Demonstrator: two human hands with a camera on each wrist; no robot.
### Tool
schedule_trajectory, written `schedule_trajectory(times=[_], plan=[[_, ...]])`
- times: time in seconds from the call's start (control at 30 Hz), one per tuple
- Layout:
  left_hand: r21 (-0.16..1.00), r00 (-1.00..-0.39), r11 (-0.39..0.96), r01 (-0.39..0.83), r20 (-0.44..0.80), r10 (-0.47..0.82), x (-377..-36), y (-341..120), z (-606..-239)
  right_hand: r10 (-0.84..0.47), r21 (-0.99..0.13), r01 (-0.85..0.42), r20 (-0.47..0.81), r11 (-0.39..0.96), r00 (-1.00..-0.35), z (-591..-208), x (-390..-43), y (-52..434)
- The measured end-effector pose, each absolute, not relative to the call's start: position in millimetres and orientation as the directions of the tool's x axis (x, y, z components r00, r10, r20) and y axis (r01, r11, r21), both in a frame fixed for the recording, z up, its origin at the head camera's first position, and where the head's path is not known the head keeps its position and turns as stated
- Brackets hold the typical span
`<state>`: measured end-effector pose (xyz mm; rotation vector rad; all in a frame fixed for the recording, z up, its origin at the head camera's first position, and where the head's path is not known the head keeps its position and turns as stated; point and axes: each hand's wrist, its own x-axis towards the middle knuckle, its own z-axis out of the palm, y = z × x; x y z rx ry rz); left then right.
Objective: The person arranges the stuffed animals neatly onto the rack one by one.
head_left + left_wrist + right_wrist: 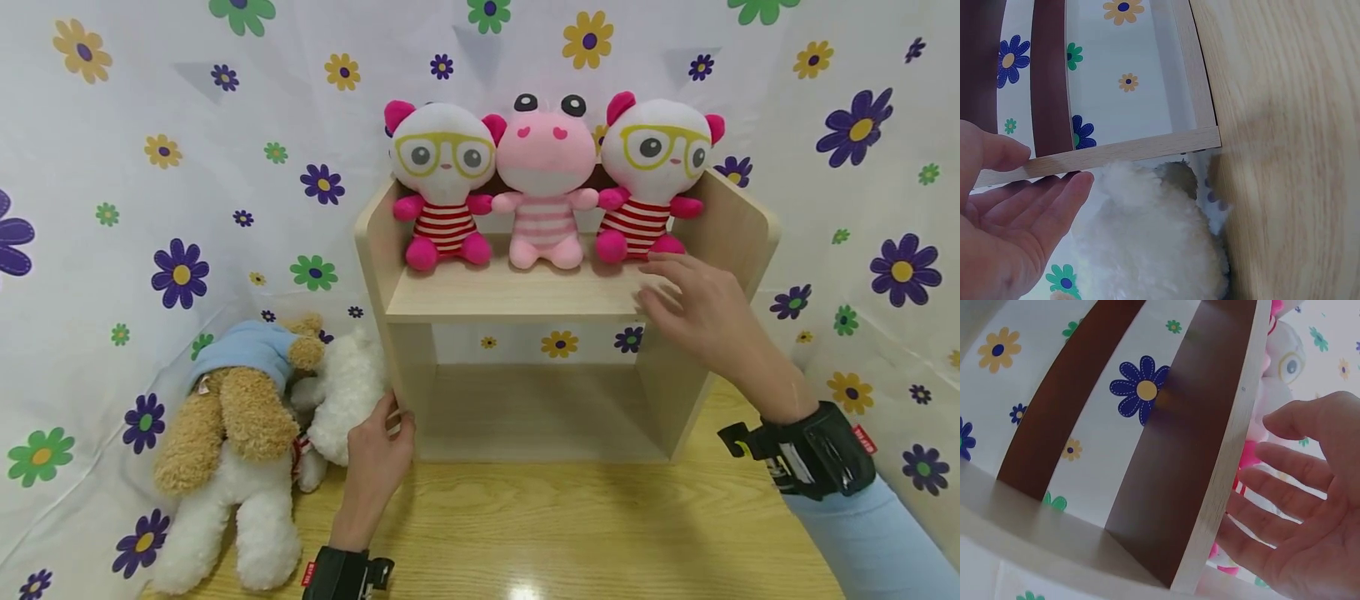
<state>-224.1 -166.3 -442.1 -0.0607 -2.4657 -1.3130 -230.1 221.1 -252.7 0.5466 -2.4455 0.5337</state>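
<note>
A light wooden shelf unit [517, 296] stands on the table with three plush toys seated on its upper board. A white toy with yellow glasses [442, 187] is on the left, a pink one [545, 179] in the middle, and a second glasses toy [652, 175] on the right. My left hand [378, 454] touches the front edge of the shelf's left side panel [1116, 153] low down, fingers straight [1054, 200]. My right hand [690, 304] hovers open at the right end of the upper board, just below the right toy. In the right wrist view the spread fingers [1285, 462] lie beside the panel edge [1222, 469].
A brown teddy in a blue top [240, 392] and white fluffy plush toys [341, 400] lie heaped left of the shelf, against my left hand; the white fur [1147, 244] shows below the panel. A flowered cloth [150, 167] backs the scene. The wooden tabletop [570, 525] runs in front.
</note>
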Motion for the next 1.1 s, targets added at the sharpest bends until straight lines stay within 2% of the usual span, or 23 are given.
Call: schedule_trajectory(times=[0.53, 0.77, 1.1], plan=[[0.778, -0.930, 0.589, 0.218, 0.348, -0.116, -224, -166, -446, -0.341, -0.005, -0.517, 0.746, 0.856, -0.573, -286, -195, 240], [0.773, -0.925, 0.590, 0.233, 0.363, -0.111, -223, -167, -450, -0.344, 0.011, -0.513, 0.755, 0.858, -0.558, -300, -182, 249], [0.762, -0.920, 0.598, 0.249, 0.379, -0.100, -220, -168, -450, -0.257, -0.032, -0.434, 0.765, 0.900, -0.591, -336, -175, 263]])
